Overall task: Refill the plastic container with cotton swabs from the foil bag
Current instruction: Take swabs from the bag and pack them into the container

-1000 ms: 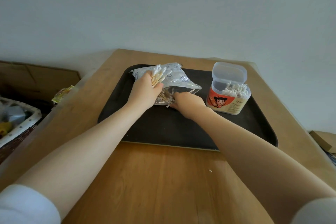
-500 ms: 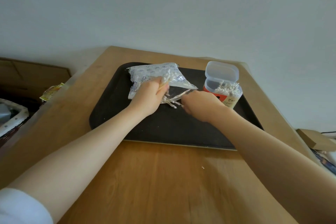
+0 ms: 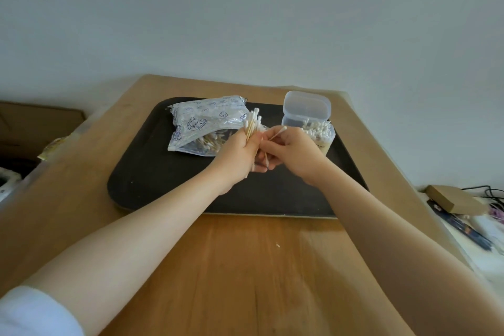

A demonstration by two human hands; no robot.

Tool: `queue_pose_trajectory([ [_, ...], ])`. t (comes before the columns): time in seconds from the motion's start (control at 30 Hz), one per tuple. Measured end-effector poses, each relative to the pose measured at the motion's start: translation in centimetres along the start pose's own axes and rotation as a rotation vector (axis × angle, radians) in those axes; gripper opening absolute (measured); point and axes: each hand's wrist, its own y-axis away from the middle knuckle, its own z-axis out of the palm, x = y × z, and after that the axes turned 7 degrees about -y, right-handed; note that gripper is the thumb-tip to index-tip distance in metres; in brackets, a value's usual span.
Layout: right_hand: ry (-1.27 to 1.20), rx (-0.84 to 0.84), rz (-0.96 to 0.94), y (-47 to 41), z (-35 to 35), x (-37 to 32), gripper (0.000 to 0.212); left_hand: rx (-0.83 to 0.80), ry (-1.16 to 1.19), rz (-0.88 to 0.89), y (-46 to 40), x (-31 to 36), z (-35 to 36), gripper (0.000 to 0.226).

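Observation:
The foil bag lies on the back left of the black tray, with swabs showing through its clear front part. My left hand grips an upright bundle of cotton swabs above the tray's middle. Beside it, touching, my right hand pinches a single cotton swab. Behind my right hand stands the plastic container, its lid flipped open, with white swab tips filling its top. Its lower front is hidden by my right hand.
The tray sits on a wooden table. Cardboard and a basket edge are at the left. A small brown box, cables and papers lie off the table at the right.
Both hands have lifted off the bag and come together above the tray. My left hand now holds the bundle upright, and my right hand has taken up one swab.

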Motion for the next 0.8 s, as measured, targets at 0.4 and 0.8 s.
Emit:
queue_pose_trajectory([
  [0.4, -0.137, 0.165, 0.042, 0.1, -0.1, 0.4, 0.015, -0.115, 0.111, -0.011, -0.1, -0.4, 0.2, 0.024],
  [0.8, -0.008, -0.030, 0.022, 0.5, -2.1, -0.8, 0.041, -0.333, 0.099, -0.072, 0.2, 0.0, 0.2, 0.015],
])
